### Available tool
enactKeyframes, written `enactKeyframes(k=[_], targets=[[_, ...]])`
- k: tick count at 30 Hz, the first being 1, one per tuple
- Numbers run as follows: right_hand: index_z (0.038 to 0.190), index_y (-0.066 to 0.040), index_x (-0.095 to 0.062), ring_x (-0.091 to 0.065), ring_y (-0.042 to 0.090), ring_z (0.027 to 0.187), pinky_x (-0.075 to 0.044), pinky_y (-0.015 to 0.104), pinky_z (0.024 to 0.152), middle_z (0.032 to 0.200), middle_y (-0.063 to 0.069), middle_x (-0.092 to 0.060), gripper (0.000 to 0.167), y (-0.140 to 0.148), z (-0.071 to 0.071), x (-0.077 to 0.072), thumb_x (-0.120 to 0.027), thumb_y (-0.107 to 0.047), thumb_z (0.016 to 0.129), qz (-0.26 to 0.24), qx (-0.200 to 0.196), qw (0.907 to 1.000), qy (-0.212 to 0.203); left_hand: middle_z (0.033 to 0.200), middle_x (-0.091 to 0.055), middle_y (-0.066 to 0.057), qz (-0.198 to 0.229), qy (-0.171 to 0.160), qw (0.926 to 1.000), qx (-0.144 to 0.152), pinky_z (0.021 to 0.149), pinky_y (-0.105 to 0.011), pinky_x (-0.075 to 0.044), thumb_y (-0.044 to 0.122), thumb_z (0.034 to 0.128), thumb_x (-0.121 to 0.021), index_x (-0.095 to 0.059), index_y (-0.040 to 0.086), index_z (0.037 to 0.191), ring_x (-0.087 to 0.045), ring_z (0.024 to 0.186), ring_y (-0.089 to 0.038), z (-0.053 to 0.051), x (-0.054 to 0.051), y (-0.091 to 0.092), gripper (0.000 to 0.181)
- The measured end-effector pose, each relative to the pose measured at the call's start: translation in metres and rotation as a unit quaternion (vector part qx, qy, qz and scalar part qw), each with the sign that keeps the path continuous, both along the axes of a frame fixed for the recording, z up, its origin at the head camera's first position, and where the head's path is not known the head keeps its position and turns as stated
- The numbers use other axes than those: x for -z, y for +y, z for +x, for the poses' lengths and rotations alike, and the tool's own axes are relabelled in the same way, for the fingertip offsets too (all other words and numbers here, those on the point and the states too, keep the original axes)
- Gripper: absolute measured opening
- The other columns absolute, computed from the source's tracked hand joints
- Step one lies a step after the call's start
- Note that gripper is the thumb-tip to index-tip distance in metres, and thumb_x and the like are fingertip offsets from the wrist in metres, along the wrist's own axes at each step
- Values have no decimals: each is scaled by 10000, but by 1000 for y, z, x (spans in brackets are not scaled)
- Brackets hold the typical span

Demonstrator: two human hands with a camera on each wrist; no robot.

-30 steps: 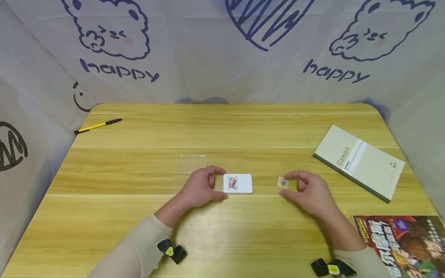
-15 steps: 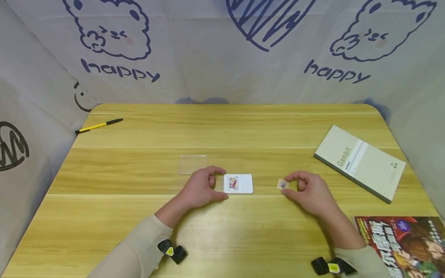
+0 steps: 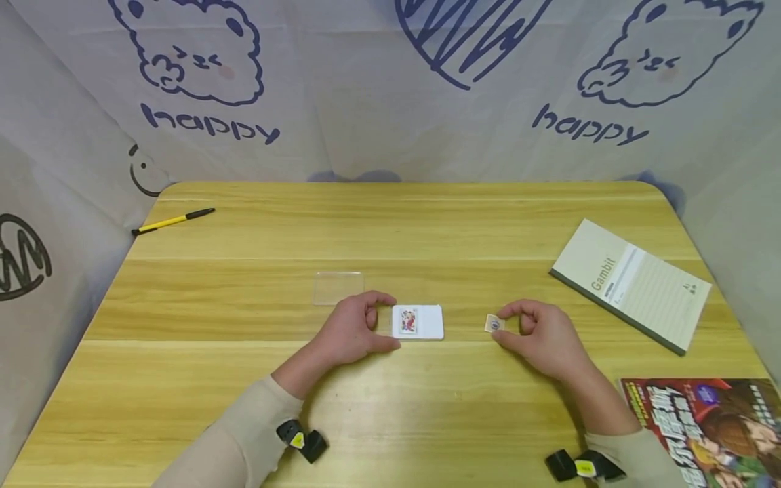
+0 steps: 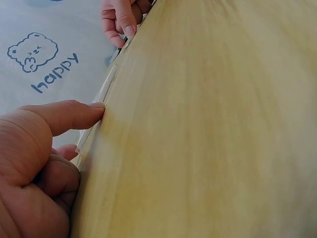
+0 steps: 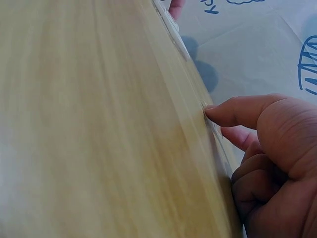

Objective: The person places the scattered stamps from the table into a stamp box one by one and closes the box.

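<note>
A small white rectangular plate (image 3: 432,322), seemingly in a clear case, lies mid-table in the head view. On its left half is a colourful stamp-like picture (image 3: 409,321). My left hand (image 3: 349,331) holds the plate's left end, thumb at the near edge and index finger at the far edge. To the right, my right hand (image 3: 544,337) pinches a small square stamp-like piece (image 3: 493,323) with a dark round motif, apparently in a clear sleeve. The plate shows nearly edge-on in the left wrist view (image 4: 105,89). In the right wrist view the small piece is hard to make out.
A clear plastic cover (image 3: 337,287) lies behind the left hand. Far left is a yellow pen (image 3: 172,221). A notebook (image 3: 631,285) lies at the right, with a colourful magazine (image 3: 702,427) at the near right corner of the wooden table (image 3: 390,230).
The small square piece in my right hand has turned slightly and shifted a little left. My left hand and the white plate stay in place.
</note>
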State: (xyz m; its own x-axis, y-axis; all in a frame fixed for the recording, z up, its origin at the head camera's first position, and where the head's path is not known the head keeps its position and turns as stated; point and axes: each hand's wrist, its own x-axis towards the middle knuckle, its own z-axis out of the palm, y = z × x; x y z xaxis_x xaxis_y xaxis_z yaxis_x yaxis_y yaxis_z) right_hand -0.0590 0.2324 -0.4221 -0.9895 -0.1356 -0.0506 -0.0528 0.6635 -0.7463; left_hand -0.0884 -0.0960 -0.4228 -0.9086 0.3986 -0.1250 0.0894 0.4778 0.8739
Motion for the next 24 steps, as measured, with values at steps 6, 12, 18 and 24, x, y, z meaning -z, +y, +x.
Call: enactKeyframes(k=[6, 12, 18, 24], targets=[[995, -57, -716, -299, 111, 514, -367, 285, 586, 568, -54, -304, 256, -5, -2, 0, -854, -159, 807, -271, -23, 9996, 88, 624, -384, 35, 7, -8, 10000, 4, 667, -321, -402, 78, 688, -912, -648, 16, 1220, -355, 573, -105, 0, 0, -1, 596], [983, -74, -720, -295, 96, 511, -377, 284, 576, 564, -70, -283, 242, -17, -7, 0, -860, -128, 794, -559, -224, 9979, 247, 623, -387, 34, 2, 6, 10000, 3, 648, -316, -399, 77, 684, -913, -648, 12, 1221, -359, 569, -105, 0, -1, 0, 602], [979, -83, -717, -285, 91, 509, -393, 288, 587, 562, -74, -272, 239, -29, -13, -1, -859, -113, 790, -702, -426, 9963, 254, 625, -394, 31, -15, 4, 10000, -4, 618, -307, -385, 71, 682, -911, -645, 7, 1221, -365, 568, -107, 0, -2, 0, 605], [972, -81, -720, -287, 85, 502, -393, 287, 591, 553, -79, -273, 239, -43, -18, -2, -865, -114, 784, -767, -639, 9947, 243, 627, -390, 29, 8, -34, 10000, -7, 607, -304, -374, 69, 683, -911, -642, 6, 1227, -361, 567, -110, 0, -1, 0, 610]])
